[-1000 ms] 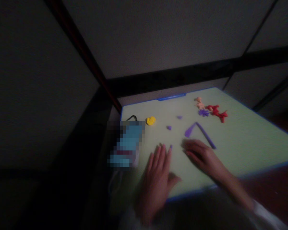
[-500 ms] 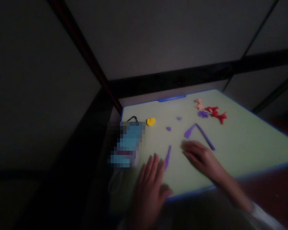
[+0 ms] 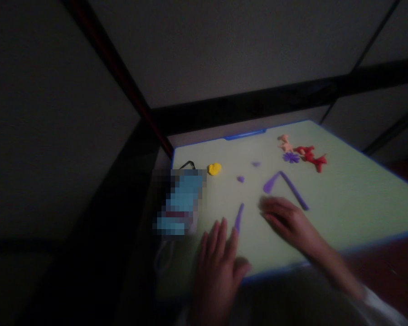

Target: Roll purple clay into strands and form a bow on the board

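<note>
My left hand (image 3: pixel 219 258) lies flat on the near edge of a pale green board (image 3: pixel 343 199), fingers stretched out, its fingertips touching the near end of a thin purple clay roll (image 3: pixel 239 216). My right hand (image 3: pixel 285 222) rests palm down on the board, fingers spread, just short of a longer purple clay strip (image 3: pixel 294 189) joined to a purple teardrop piece (image 3: pixel 270 183). Neither hand holds anything.
A yellow clay lump (image 3: pixel 214 169) and two small purple bits (image 3: pixel 240 179) lie further back. Red clay shapes (image 3: pixel 312 156), a purple flower (image 3: pixel 291 157) and a pink piece (image 3: pixel 285 142) sit at the far right. A blurred blue object (image 3: pixel 180 201) lies at the board's left edge. The room is dim.
My left hand slid back toward me, uncovering the thin purple roll it had been pressing on, then came slightly forward again. My right hand has barely moved.
</note>
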{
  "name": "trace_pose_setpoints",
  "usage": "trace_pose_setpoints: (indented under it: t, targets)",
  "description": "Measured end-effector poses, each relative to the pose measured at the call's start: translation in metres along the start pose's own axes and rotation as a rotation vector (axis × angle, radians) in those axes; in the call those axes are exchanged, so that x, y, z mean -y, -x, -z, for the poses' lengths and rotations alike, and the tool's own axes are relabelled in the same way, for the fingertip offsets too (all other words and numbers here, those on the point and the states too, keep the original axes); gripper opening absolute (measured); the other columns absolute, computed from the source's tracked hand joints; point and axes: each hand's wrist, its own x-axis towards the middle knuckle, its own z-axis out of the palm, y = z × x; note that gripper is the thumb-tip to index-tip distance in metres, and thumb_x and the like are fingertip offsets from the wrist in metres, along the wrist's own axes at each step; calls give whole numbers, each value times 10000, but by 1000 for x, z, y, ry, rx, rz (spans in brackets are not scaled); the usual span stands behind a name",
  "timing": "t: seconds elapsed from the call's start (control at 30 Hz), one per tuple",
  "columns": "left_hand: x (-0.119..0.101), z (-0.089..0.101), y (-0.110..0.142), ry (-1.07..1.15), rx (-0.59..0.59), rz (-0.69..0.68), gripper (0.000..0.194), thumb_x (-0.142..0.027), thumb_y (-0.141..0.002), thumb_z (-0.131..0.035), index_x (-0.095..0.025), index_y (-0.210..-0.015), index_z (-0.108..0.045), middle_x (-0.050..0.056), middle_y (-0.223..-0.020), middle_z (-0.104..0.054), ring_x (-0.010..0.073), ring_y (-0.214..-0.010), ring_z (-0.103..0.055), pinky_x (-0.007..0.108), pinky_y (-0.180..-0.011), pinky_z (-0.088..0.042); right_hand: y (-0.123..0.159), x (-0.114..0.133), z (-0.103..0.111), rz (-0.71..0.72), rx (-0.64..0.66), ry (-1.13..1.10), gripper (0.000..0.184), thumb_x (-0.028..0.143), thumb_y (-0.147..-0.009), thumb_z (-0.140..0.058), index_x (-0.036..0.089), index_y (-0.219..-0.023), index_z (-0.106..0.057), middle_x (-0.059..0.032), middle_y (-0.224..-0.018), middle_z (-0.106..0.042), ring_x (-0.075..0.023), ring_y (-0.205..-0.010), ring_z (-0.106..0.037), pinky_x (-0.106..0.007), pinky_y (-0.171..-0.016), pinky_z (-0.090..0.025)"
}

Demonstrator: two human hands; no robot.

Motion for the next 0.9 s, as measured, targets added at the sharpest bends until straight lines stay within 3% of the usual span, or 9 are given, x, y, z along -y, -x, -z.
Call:
trace_pose_setpoints:
  t: [0.27, 0.43, 0.57, 0.73, 0.9]
  targets:
    - [2, 3, -3, 40, 38, 6, 554, -229, -835, -601, -284, -1360, -432, 67, -1510, -309, 290, -1397, -271, 531, -1083, -340, -1, 3, 3, -28, 29, -15, 193, 234, -901, -506, 175, -966, -678, -112, -1062, -663, -239, -996, -625, -415, -875, -521]
    - [11, 5, 0, 84, 88, -64, 693, -253, -849, -560, -234, -1460, -234, 88, -1534, -230, 284, -1420, -204, 539, -1112, -280, -1, 4, 3, -43, 13, -24, 201, 238, -889, -514, 193, -970, -693, -99, -1059, -671, -241, -1000, -628, -417, -880, -519]
    - [5, 4, -4, 64, 62, -32, 806, -344, -843, -555, -169, -1488, -105, 111, -1549, -154, 287, -1430, -160, 520, -1133, -252, -1, 3, 3, -46, 5, -27, 210, 243, -883, -524, 194, -986, -700, -104, -1060, -674, -245, -998, -631, -431, -887, -516]
    - [-4, 2, -9, 7, 74, -26, 859, -503, -810, -562, -163, -1482, -148, 100, -1552, -140, 319, -1429, -141, 553, -1132, -232, -1, 2, 3, -48, 17, -21, 206, 252, -895, -512, 186, -980, -688, -105, -1060, -667, -245, -1001, -624, -431, -888, -510]
    - [-8, 6, -12, 9, 99, 4, 779, -433, -830, -568, -213, -1474, -190, 62, -1557, -130, 310, -1431, -136, 556, -1131, -239, -1, 3, 3, -41, 29, -24, 199, 255, -903, -505, 178, -967, -678, -112, -1071, -660, -242, -1004, -621, -423, -884, -509]
